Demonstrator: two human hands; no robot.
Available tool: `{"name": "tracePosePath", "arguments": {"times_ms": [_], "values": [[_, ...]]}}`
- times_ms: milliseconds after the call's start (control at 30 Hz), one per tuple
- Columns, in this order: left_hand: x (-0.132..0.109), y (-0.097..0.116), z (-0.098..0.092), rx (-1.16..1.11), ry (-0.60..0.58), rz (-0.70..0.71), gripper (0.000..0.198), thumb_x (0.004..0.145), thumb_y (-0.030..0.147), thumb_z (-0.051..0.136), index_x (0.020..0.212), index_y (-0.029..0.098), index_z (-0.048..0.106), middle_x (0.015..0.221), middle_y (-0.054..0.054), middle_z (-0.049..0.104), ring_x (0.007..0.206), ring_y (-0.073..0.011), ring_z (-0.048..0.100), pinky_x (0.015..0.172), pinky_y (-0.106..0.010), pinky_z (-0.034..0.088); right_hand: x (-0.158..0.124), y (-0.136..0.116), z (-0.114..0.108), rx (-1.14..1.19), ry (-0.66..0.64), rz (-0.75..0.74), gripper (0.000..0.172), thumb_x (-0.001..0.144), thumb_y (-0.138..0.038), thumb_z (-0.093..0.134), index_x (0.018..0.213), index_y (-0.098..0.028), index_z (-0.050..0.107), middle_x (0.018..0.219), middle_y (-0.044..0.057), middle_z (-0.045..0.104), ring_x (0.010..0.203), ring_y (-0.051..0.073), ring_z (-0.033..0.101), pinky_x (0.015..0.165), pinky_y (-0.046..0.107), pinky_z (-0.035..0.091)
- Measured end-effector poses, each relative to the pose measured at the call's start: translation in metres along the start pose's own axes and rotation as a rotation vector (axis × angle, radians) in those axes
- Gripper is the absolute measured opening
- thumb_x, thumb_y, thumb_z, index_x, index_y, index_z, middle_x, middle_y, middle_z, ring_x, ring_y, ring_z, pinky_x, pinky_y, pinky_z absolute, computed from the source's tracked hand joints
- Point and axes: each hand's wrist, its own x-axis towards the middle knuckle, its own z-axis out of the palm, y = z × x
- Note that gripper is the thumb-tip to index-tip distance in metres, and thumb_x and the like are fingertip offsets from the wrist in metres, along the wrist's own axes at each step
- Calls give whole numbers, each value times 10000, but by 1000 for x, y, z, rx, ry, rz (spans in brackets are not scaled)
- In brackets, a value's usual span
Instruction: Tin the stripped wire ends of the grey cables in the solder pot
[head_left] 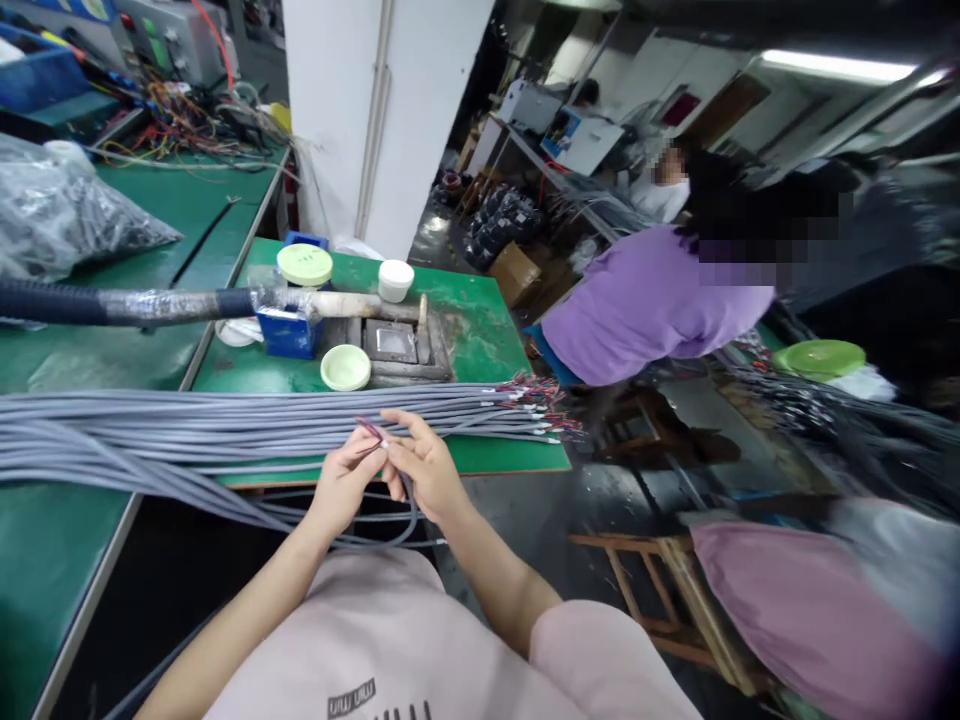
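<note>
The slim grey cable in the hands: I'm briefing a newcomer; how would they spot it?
Find the green table by the white pillar, then the grey cable bundle on it. Just nearer, left hand and right hand meet at the slim grey cable. Unlike the bundled cables, it curves below the hands, its thin dark-red wires between them.

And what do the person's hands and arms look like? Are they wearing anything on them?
The left hand and right hand are bare: no gloves, and no watch shows. The right arm has a short, pale pink sleeve, matching the shirt. The left sleeve is out of view.
</note>
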Motion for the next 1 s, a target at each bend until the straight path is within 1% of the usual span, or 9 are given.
{"name": "tracePosePath", "arguments": {"times_ms": [33,100,167,233,300,400,567,700,1000], "values": [[-1,0,0,-67,-79,-68,270,825,394,636,729,142,650,657,-7,572,517,-136,584,552,-310,513,-1,0,-1,-41,-11,12,454,788,-399,666,1177,-223,514,555,-74,606,355,78,490,350,179,383],[-1,0,-3,-127,-99,-99,270,817,402,649,730,146,647,637,5,550,539,-132,575,598,-313,510,-2,-3,-5,-186,-30,8,371,803,-407,646,1112,-214,571,590,-47,630,443,104,561,447,223,471],[-1,2,-5,-69,-40,-51,255,791,400,683,750,148,688,757,-33,615,745,-160,616,773,-323,500,0,-11,-11,-398,-4,-88,266,815,-380,633,1016,-205,644,676,-9,663,591,130,620,594,271,524],[-1,5,-6,-5,-20,-24,262,771,415,700,766,154,721,889,-63,646,920,-189,597,897,-331,451,4,-21,-13,-621,54,-253,181,815,-338,629,921,-206,692,745,10,666,692,146,621,683,293,517],[-2,8,-4,10,-37,-28,283,757,441,705,747,159,723,896,-66,639,917,-190,580,882,-331,447,9,-31,-10,-794,76,-394,125,797,-301,645,847,-208,711,736,12,639,708,152,596,688,292,498],[-4,11,-1,3,-56,-19,303,743,462,709,709,161,703,808,-42,605,804,-160,555,788,-306,458,14,-41,2,-935,51,-487,60,770,-253,668,767,-207,706,697,12,615,692,155,574,663,288,479],[-8,15,-2,-52,-59,-64,318,711,455,736,677,150,651,698,-3,577,675,-110,511,682,-249,450,19,-43,11,-939,35,-526,137,810,-241,638,693,-209,703,675,16,650,650,147,582,641,286,470],[-8,14,-7,-68,-15,-136,321,679,451,761,690,150,651,660,6,596,578,-82,501,571,-210,440,21,-41,6,-845,41,-495,149,809,-228,645,682,-210,720,645,9,653,635,146,591,613,277,466],[-3,10,-14,-301,122,-234,344,649,434,799,728,120,682,729,-29,676,525,-70,589,530,-193,520,14,-31,-9,-837,127,-594,118,818,-198,639,766,-223,742,726,18,697,681,161,628,646,298,498]]}}
